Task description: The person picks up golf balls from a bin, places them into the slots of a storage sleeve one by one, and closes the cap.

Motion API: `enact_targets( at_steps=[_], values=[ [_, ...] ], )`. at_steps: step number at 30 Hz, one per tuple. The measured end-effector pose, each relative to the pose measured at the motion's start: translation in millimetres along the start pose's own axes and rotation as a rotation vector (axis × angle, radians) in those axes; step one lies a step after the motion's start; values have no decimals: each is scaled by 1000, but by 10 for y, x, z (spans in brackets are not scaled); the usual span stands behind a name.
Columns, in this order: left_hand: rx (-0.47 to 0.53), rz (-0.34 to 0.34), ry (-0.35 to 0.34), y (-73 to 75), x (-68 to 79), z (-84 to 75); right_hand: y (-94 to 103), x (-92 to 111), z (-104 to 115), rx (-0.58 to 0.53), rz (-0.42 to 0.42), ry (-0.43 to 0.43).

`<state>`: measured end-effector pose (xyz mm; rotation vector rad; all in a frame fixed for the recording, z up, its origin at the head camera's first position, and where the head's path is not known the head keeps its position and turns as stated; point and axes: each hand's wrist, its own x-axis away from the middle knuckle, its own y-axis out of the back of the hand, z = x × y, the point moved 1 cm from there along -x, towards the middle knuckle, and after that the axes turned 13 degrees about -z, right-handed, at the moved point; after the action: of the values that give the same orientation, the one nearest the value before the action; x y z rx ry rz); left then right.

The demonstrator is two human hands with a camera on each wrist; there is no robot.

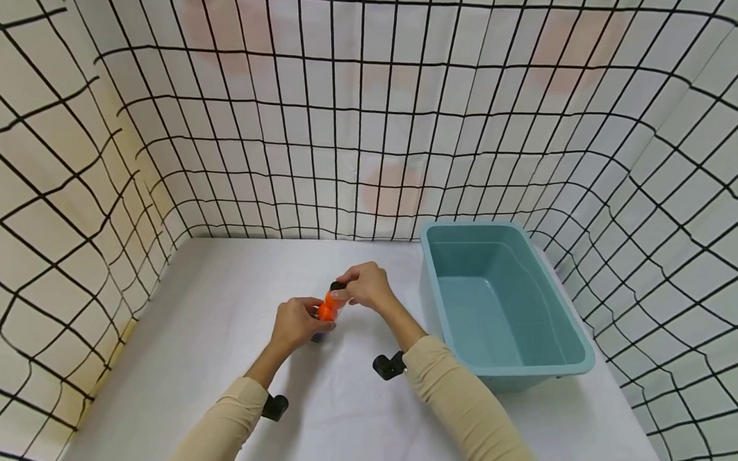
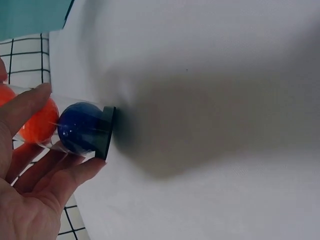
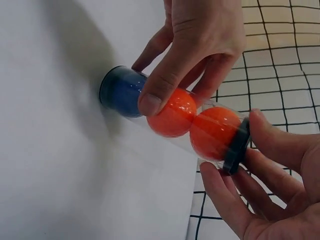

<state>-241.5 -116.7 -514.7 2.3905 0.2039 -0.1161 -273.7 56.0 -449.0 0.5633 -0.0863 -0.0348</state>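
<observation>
A clear tube (image 3: 184,124) slants above the white cloth, with a dark cap on each end. Inside it sit two orange balls (image 3: 212,134) and one blue ball (image 3: 126,94). My left hand (image 1: 295,323) grips the tube, its thumb lying over the middle orange ball and its fingers along the far side. At the upper end, my right hand (image 1: 368,285) pinches the tube around the dark cap (image 3: 237,147), thumb on one side and fingers on the other. The lower cap (image 2: 106,132), beside the blue ball, points down toward the cloth.
A teal plastic tub (image 1: 495,314) stands right of the hands on the white-covered table (image 1: 180,338). Black wire mesh (image 1: 350,113) rises at the back and along both sides. Black camera mounts (image 1: 385,367) sit at both wrists.
</observation>
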Motion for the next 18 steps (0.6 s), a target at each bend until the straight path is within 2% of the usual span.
enact_targets(
  at_steps=[13,18],
  values=[
    [-15,7,-19,42,6,30,22,60,57,-52,103,6],
    [-11,10,-23,31,30,26,-15,65,31,-1,78,11]
  ],
)
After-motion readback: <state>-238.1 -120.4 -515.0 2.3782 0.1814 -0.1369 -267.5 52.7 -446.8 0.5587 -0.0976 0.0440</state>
